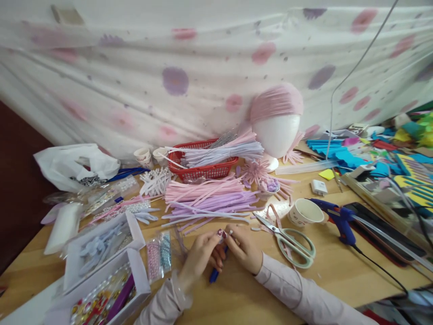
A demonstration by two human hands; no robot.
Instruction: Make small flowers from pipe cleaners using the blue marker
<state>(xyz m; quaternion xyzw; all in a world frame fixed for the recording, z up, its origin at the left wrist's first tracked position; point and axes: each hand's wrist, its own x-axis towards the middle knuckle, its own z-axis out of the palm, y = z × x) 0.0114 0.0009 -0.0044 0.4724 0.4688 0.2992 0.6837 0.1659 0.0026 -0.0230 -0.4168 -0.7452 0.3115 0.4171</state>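
Note:
My left hand (pixel 202 253) and my right hand (pixel 244 247) meet at the near middle of the wooden table (pixel 338 275). Both have their fingers curled and pinched together around a small item between the fingertips, too small to name. A blue tool handle (pixel 214 273) pokes out below the hands, apparently held in them. Just beyond my hands lies a heap of pink and purple pipe cleaners (pixel 209 198). Green-handled scissors (pixel 292 241) lie to the right of my right hand.
A red basket (pixel 203 170) of pipe cleaners stands behind, next to a white head form (pixel 277 131) with a pink cap. A paper cup (pixel 305 212), a blue glue gun (pixel 338 219), open boxes of beads (pixel 101 266) and coloured foam sheets (pixel 389 158) surround the area.

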